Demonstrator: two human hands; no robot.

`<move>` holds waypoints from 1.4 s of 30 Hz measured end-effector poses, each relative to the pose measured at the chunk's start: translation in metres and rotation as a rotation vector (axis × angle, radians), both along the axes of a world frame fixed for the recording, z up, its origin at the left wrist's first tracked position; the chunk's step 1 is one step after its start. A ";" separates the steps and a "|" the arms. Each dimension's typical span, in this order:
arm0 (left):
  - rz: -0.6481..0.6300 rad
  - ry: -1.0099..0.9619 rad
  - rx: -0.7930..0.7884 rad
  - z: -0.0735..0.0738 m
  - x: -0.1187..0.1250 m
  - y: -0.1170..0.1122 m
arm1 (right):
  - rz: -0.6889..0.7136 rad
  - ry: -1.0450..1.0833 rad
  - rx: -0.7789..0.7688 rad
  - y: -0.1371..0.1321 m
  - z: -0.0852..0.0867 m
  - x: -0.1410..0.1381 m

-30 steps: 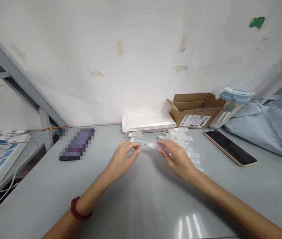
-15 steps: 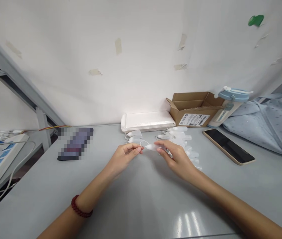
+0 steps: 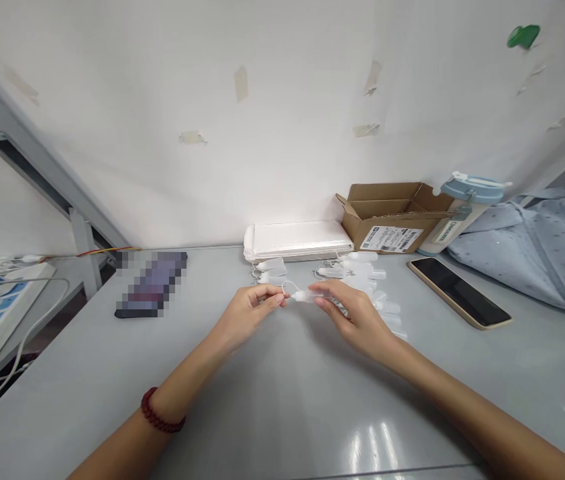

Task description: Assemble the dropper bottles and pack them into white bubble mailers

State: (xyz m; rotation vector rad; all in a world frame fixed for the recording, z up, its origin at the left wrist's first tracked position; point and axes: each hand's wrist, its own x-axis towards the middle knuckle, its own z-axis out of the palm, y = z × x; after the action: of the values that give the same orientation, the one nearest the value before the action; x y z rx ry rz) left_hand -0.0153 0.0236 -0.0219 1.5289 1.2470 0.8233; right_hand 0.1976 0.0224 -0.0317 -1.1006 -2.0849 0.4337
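Your left hand (image 3: 242,319) and right hand (image 3: 357,319) are pinching a small white plastic piece (image 3: 306,295) between their fingertips above the grey table (image 3: 282,400). More white pieces (image 3: 370,283) are lying just behind your right hand. A phone (image 3: 459,301), a cardboard box (image 3: 392,217) and a white tray (image 3: 296,241) are sitting further back.

Both arms are bare right down to the left hand (image 3: 247,313) and right hand (image 3: 357,319), and a dark red beaded bracelet (image 3: 161,415) circles the left wrist.
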 end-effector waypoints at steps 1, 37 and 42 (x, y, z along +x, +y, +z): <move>-0.007 0.007 0.007 0.000 0.000 0.000 | 0.001 -0.001 0.000 0.000 -0.001 0.000; -0.032 0.258 0.214 -0.003 0.011 -0.010 | 0.078 0.015 0.182 0.000 -0.019 -0.006; -0.031 0.256 0.200 -0.005 0.014 -0.012 | 0.073 0.015 0.174 -0.002 -0.021 -0.007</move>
State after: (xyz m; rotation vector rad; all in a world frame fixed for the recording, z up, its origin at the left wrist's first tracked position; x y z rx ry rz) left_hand -0.0015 0.0120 -0.0270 1.8561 1.3519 0.7682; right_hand 0.1903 0.0208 -0.0527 -0.9198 -2.1106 0.2888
